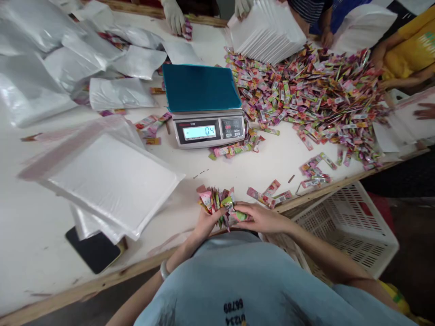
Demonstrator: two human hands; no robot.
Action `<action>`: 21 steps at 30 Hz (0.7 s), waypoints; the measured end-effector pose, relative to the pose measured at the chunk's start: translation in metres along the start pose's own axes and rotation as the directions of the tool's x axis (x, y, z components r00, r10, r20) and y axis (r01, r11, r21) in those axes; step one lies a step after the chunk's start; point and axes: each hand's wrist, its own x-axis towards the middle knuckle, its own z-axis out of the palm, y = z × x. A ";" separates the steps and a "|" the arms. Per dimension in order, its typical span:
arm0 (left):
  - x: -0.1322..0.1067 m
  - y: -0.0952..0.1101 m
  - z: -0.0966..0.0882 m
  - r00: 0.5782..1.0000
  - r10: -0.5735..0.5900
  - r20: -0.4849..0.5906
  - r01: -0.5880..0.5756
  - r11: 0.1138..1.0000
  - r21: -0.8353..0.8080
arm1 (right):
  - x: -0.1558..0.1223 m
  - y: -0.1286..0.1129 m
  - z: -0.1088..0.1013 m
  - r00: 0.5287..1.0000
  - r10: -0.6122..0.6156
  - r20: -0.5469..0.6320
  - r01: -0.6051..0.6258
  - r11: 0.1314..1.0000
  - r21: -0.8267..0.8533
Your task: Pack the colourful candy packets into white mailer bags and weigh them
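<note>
My left hand (205,222) and my right hand (260,217) together grip a fanned bundle of colourful candy sachets (217,200) at the near table edge. Both hands have fingers closed round the bundle. A few loose sachets (268,195) lie just right of my right hand. A digital scale (204,103) with a teal pan stands beyond the bundle; its display is lit. A big heap of sachets (312,90) covers the far right of the table.
White padded mailers (108,181) lie stacked at left, over a black phone-like slab (95,249). Silver bags (50,54) fill the far left. A white plastic crate (343,231) sits below the table at right. Other people's hands (175,18) and a mailer stack (268,31) are across.
</note>
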 end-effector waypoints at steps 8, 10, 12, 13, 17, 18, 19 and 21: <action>0.001 0.004 0.005 0.999 0.011 -0.041 -0.016 0.993 -0.117 | 0.017 -0.008 0.034 0.993 0.080 -0.089 -0.093 0.983 -0.157; 0.003 0.006 -0.002 0.996 -0.025 -0.088 0.008 0.983 -0.184 | -0.002 0.006 0.003 0.999 -0.002 -0.050 -0.006 0.986 -0.165; 0.006 0.006 -0.008 0.992 -0.050 -0.114 0.026 0.978 -0.207 | -0.028 0.031 -0.037 0.992 0.065 -0.112 -0.098 0.941 -0.325; 0.008 0.006 -0.011 0.991 -0.052 -0.120 0.027 0.980 -0.199 | -0.040 0.046 -0.057 0.985 0.120 -0.124 -0.164 0.874 -0.457; 0.008 0.000 -0.012 0.990 -0.043 -0.137 0.018 0.983 -0.184 | -0.066 0.097 -0.101 0.971 0.238 -0.003 -0.152 0.611 -0.777; 0.007 -0.001 -0.012 0.989 -0.045 -0.138 0.018 0.981 -0.192 | -0.065 0.106 -0.105 0.970 0.242 0.019 -0.133 0.594 -0.793; 0.007 -0.002 -0.011 0.989 -0.045 -0.138 0.017 0.980 -0.199 | -0.064 0.113 -0.107 0.968 0.250 0.006 -0.149 0.599 -0.787; 0.005 -0.003 -0.012 0.990 -0.046 -0.133 0.018 0.979 -0.203 | -0.058 0.125 -0.110 0.951 0.289 -0.105 -0.273 0.635 -0.723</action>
